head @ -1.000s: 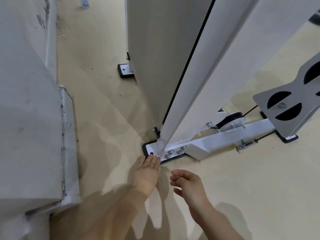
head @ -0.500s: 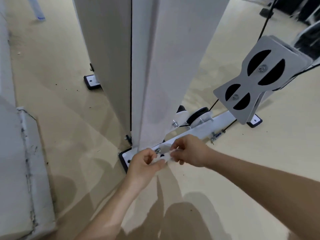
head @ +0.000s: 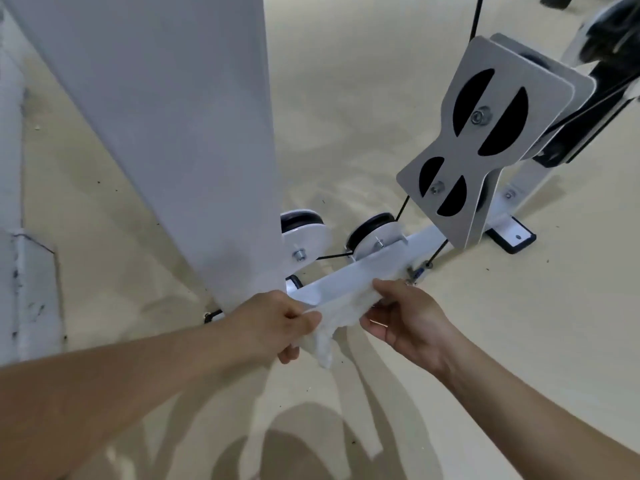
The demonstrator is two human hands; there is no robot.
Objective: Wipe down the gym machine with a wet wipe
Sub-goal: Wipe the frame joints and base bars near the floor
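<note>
A crumpled white wet wipe is stretched between my two hands, just in front of the gym machine's white base bar. My left hand pinches the wipe's left end, and a loose tail hangs below it. My right hand pinches the right end with thumb and fingers. The machine's tall white column rises right behind my left hand. Two black-rimmed pulleys sit on the base bar, with a black cable running through them.
A grey plate with black cut-outs stands at the right above a black-edged foot. A scuffed white wall ledge runs along the left. The floor is beige, with shadows near me. More machine parts are blurred at the top right.
My left hand left the machine's foot plate and my right hand came in; both took the wipe and pulled it apart between them. The view swung right and closer.
</note>
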